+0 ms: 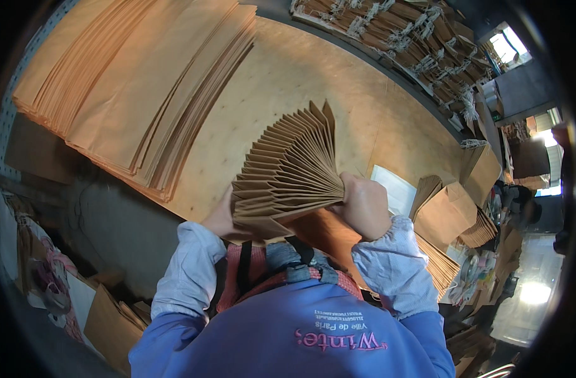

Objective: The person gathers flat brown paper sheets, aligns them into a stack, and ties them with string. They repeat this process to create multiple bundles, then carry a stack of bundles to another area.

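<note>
In the centre of the frame I hold a thick, fan-shaped bundle of folded brown paper (288, 170). Its many edges spread toward the upper left and the top, and they come tightly together at the right end. There my right grip (368, 206) is clamped on the bundle, with the fingers curled round this narrow end. My left grip (219, 217) is at the lower left side of the bundle; its fingers are hidden behind the paper, so I cannot tell how they are closed. The bundle is above the pale wooden tabletop (234, 129). Below it, a smooth orange-brown surface (329, 238) is partly visible.

In the upper left of the frame lie wide, overlapping stacks of flat brown paper (127, 104). Just right of my right grip there is a flat white sheet (394, 188), and beside it, at the right, a light brown paper bundle (445, 213). In the upper right, many brown paper bundles with white strings (395, 34) are lying in rows.
</note>
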